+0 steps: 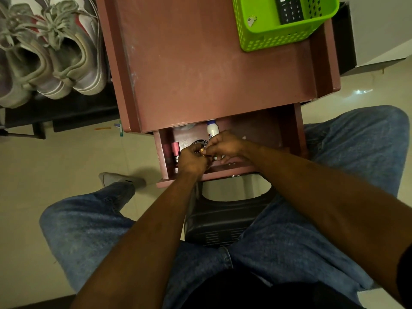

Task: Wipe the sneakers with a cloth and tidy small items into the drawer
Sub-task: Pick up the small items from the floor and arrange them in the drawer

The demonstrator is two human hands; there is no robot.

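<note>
The brown drawer of the small table stands pulled open in front of me. Both hands are inside it, touching each other. My left hand and my right hand pinch a small yellowish item between their fingertips; what it is I cannot tell. In the drawer lie a white bottle, a pink tube and a round dark object partly hidden by my hands. A pair of grey sneakers rests on a dark rack at the upper left. No cloth is in view.
A green plastic basket with a black remote and a key stands on the far right of the tabletop. I sit on a black stool, knees either side of the drawer. Pale tiled floor surrounds the table.
</note>
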